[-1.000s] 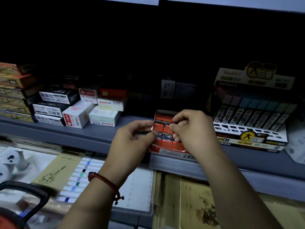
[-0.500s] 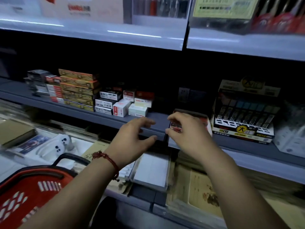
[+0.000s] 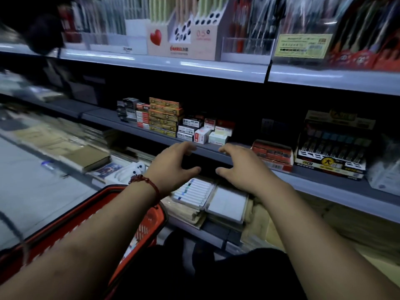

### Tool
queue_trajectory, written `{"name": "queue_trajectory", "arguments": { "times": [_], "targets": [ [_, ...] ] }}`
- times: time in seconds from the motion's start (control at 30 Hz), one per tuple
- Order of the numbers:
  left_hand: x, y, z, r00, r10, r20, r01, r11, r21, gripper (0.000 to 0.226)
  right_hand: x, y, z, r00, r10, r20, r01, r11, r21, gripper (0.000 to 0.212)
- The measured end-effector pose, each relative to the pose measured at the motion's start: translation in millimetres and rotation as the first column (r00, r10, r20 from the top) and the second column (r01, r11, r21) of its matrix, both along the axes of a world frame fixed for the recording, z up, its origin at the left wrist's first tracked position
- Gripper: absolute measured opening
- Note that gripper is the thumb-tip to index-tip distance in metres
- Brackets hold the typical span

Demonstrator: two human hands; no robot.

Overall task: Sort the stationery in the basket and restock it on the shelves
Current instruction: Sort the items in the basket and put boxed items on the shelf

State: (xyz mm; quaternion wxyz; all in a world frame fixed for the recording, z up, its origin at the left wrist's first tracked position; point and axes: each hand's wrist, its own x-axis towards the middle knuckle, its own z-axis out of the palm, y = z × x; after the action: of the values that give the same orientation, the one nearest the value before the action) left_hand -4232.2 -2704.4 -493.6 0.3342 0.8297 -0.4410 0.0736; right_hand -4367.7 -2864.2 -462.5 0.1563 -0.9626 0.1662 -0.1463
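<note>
A red display box of small packs (image 3: 273,155) rests on the grey middle shelf (image 3: 216,151), next to a black lead-refill display (image 3: 333,152). My left hand (image 3: 173,167), with a red cord at the wrist, hovers empty with fingers spread in front of the shelf edge. My right hand (image 3: 240,167) is also empty and spread, just left of the red box and apart from it. The red shopping basket (image 3: 121,215) sits low at the left, under my left forearm; its contents are hidden.
Stacks of small staple and lead boxes (image 3: 173,124) stand on the middle shelf to the left. Pen holders (image 3: 181,37) line the top shelf. Below lie a marker set (image 3: 194,191), a white case (image 3: 227,206) and notebooks (image 3: 86,156).
Both hands have let go of the red box and drawn back from it, fingers spreading. The view has pulled back and up, bringing the top shelf and the basket into sight.
</note>
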Motion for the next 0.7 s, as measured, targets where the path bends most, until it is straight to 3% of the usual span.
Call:
{"name": "queue_trajectory", "arguments": {
  "times": [0.33,0.7],
  "targets": [
    [12,63,-11,0.984,0.179,-0.014,-0.179,0.983,0.047,0.055,42,48,-23,0.980,0.195,-0.034,-0.192,0.978,0.085,0.054],
    [46,179,-37,0.895,0.445,-0.037,-0.428,0.878,0.214,0.057,137,142,-74,0.860,0.486,-0.154,-0.460,0.870,0.179,0.052]
  ]
}}
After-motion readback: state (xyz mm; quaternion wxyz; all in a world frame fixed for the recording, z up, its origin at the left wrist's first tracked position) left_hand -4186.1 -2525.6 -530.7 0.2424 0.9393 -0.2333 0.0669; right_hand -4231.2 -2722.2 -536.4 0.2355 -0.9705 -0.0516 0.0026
